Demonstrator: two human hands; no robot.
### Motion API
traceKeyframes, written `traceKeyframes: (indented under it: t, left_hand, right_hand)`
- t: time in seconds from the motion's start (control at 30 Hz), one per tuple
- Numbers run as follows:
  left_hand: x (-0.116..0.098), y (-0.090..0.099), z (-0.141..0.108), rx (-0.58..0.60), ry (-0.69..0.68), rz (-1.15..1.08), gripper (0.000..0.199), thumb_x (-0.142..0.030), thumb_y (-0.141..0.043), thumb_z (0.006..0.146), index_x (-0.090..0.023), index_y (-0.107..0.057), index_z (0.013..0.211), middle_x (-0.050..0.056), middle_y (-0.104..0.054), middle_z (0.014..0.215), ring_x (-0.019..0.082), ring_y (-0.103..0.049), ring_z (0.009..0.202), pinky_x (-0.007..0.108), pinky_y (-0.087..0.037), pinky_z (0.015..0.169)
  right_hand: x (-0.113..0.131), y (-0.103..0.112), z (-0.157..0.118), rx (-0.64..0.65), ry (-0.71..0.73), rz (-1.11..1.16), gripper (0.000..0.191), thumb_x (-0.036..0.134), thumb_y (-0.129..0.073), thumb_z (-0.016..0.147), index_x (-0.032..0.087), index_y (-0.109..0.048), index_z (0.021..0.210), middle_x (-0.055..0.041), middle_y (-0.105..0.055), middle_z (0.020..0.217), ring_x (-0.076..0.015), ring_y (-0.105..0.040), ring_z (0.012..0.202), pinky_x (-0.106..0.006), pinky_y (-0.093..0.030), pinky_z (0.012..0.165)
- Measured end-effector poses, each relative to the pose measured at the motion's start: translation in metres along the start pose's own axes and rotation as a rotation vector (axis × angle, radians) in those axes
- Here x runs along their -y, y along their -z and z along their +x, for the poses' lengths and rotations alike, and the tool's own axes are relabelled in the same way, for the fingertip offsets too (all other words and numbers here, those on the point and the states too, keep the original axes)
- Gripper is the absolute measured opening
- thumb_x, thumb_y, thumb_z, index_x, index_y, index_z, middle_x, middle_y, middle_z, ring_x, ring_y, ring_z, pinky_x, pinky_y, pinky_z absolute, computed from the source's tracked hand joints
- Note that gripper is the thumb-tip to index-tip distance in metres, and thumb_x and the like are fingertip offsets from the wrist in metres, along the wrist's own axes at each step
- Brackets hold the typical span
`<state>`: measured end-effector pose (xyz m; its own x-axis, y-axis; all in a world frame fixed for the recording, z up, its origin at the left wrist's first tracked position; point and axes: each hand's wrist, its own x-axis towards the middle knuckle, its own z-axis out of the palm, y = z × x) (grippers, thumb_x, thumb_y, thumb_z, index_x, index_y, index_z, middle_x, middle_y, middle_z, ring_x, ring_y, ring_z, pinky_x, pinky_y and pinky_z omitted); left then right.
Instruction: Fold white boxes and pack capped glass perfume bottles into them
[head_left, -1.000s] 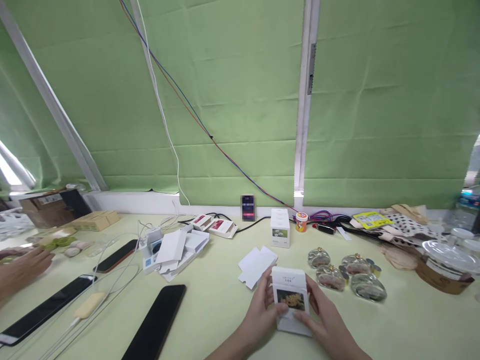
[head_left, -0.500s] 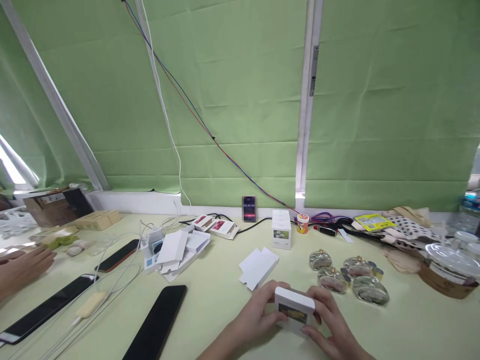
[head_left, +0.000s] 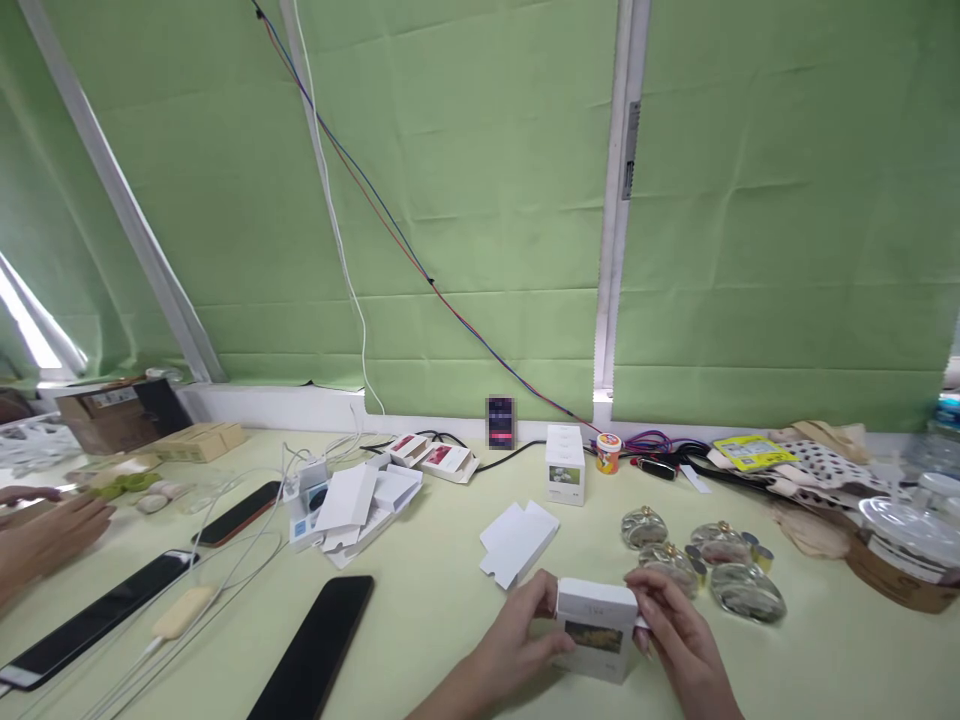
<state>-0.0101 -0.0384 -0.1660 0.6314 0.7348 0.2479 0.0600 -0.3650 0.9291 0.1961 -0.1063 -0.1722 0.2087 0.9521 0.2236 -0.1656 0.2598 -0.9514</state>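
Observation:
A small white box with a dark picture on its front stands upright on the table near the bottom centre. My left hand grips its left side, thumb on the front and fingers behind. At the right side of the box, my right hand pinches a small white flap or edge between thumb and fingers. Just behind lies a flat white unfolded carton. Several clear, rounded glass-like bottles with gold-coloured tops rest to the right of my hands.
White boxes stand in a row at the back, beside a small orange tub. Opened cartons, cables and dark phones lie to the left. Another person's hands are at the far left. A lidded container sits far right.
The box now shows more of its top face. My right hand has shifted right, from the box's front corner to a white flap at its side. The view has moved slightly.

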Motion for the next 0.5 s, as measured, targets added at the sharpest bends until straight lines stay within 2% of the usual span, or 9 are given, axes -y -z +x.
traceKeyframes:
  t: [0.07, 0.13, 0.27, 0.37, 0.5]
  left_hand:
    - [-0.002, -0.001, 0.0, 0.002, -0.066, -0.01, 0.059, -0.074, -0.042, 0.075, -0.016, -0.052, 0.082, 0.001, -0.047, 0.077, 0.016, -0.041, 0.072, 0.027, -0.035, 0.066]
    - [-0.003, -0.002, 0.0, -0.042, -0.082, -0.028, 0.064, -0.076, -0.028, 0.079, -0.017, -0.051, 0.077, 0.001, -0.044, 0.072, 0.015, -0.039, 0.068, 0.027, -0.032, 0.063]
    - [-0.004, -0.005, 0.002, -0.108, -0.026, -0.063, 0.053, -0.065, -0.034, 0.086, -0.016, -0.051, 0.074, 0.001, -0.046, 0.072, 0.016, -0.041, 0.069, 0.026, -0.033, 0.064]
    - [-0.001, -0.003, 0.004, -0.087, -0.04, -0.059, 0.054, -0.068, -0.039, 0.082, -0.016, -0.05, 0.073, 0.002, -0.049, 0.073, 0.016, -0.044, 0.069, 0.026, -0.034, 0.063]
    - [-0.002, 0.003, 0.004, -0.078, -0.124, 0.052, 0.054, -0.068, -0.041, 0.081, -0.016, -0.047, 0.066, 0.005, -0.054, 0.081, 0.018, -0.047, 0.075, 0.028, -0.036, 0.069]
  right_hand:
    - [-0.003, -0.003, 0.0, -0.006, 0.011, -0.01, 0.025, 0.046, -0.058, 0.083, 0.025, -0.062, 0.096, -0.0028, -0.055, 0.081, -0.0142, -0.048, 0.057, -0.024, -0.043, 0.051]
    - [-0.004, -0.006, 0.001, 0.017, 0.061, -0.024, 0.025, 0.047, -0.057, 0.084, 0.025, -0.062, 0.094, -0.0037, -0.055, 0.088, -0.0152, -0.05, 0.063, -0.023, -0.043, 0.053]
    - [0.002, -0.006, 0.004, 0.086, 0.185, -0.11, 0.023, 0.047, -0.055, 0.085, 0.025, -0.063, 0.085, -0.0047, -0.055, 0.086, -0.022, -0.052, 0.085, -0.027, -0.046, 0.069]
    - [0.006, 0.001, 0.01, 0.153, 0.25, -0.238, 0.027, 0.049, -0.055, 0.084, 0.025, -0.066, 0.08, -0.0054, -0.058, 0.081, -0.0235, -0.053, 0.083, -0.032, -0.044, 0.075]
    - [0.008, 0.013, 0.02, 0.302, 0.269, -0.282, 0.026, 0.047, -0.059, 0.083, 0.025, -0.07, 0.077, -0.0048, -0.06, 0.075, -0.0222, -0.055, 0.074, -0.031, -0.045, 0.068]
